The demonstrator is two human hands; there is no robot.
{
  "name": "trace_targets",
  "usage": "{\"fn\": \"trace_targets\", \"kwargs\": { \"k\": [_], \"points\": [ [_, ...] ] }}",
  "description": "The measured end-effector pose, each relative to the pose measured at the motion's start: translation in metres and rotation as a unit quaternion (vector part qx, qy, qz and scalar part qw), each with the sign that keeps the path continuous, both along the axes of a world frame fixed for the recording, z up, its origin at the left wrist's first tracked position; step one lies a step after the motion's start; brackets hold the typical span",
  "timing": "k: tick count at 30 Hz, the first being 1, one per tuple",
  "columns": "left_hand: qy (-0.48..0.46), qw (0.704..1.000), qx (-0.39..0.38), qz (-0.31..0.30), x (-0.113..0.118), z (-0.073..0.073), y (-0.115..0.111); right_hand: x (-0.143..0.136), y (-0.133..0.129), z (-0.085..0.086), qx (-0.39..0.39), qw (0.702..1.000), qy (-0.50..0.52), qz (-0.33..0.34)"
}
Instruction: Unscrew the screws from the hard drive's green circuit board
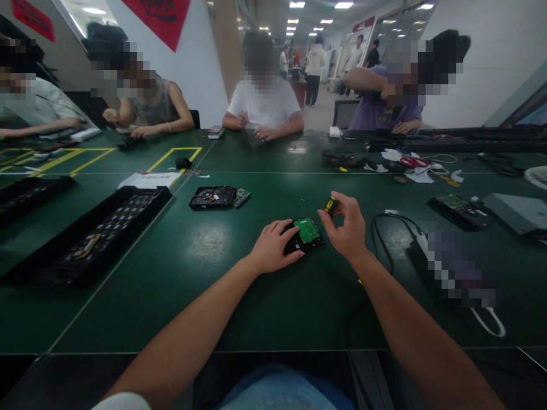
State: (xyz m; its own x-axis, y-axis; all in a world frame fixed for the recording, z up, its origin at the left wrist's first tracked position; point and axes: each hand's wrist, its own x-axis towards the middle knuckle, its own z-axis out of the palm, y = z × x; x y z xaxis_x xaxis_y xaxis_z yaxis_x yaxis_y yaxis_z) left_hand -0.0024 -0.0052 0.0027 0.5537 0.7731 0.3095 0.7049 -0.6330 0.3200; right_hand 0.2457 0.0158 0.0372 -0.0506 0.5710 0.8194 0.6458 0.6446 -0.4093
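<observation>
A black hard drive with a green circuit board (306,230) lies on the green table (205,307) in front of me. My left hand (276,247) rests on the drive's left side, its fingers spread over the edge and part of the board. Just right of the drive, my right hand (346,225) pinches a yellow and black screwdriver (330,204) between thumb and fingers. The tool is tilted, and its thin shaft reaches down near the drive's right edge; where the tip touches is too small to tell.
Beyond my left hand lie an opened drive (212,197) and a loose board (241,197). A long black tray (106,233) is at left. Right are a cable (378,233), a blurred device (457,265), another drive (461,209) and a grey box (517,210). People sit opposite.
</observation>
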Motion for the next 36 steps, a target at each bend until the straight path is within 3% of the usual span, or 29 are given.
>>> {"fn": "trace_targets", "kwargs": {
  "k": [4,14,19,29,36],
  "points": [
    [-0.001,1.000,-0.004,0.001,0.0001,0.0007,-0.0004,0.0003,-0.0010,-0.0008,-0.017,1.000,0.014,0.022],
    [-0.005,1.000,-0.015,0.005,-0.0003,-0.0002,0.0000,-0.0005,0.0004,-0.0029,0.008,1.000,0.007,-0.002],
    [-0.002,1.000,-0.009,0.002,-0.0001,0.0003,-0.0006,-0.0005,-0.0011,-0.0017,-0.004,1.000,0.011,0.025],
    [-0.009,1.000,-0.016,0.002,-0.0003,-0.0008,0.0004,0.0020,0.0028,-0.0032,0.026,1.000,0.006,-0.014],
    [-0.006,1.000,-0.017,0.004,-0.0002,0.0004,-0.0005,-0.0003,0.0001,-0.0027,-0.002,0.999,0.031,0.023]
  ]
}}
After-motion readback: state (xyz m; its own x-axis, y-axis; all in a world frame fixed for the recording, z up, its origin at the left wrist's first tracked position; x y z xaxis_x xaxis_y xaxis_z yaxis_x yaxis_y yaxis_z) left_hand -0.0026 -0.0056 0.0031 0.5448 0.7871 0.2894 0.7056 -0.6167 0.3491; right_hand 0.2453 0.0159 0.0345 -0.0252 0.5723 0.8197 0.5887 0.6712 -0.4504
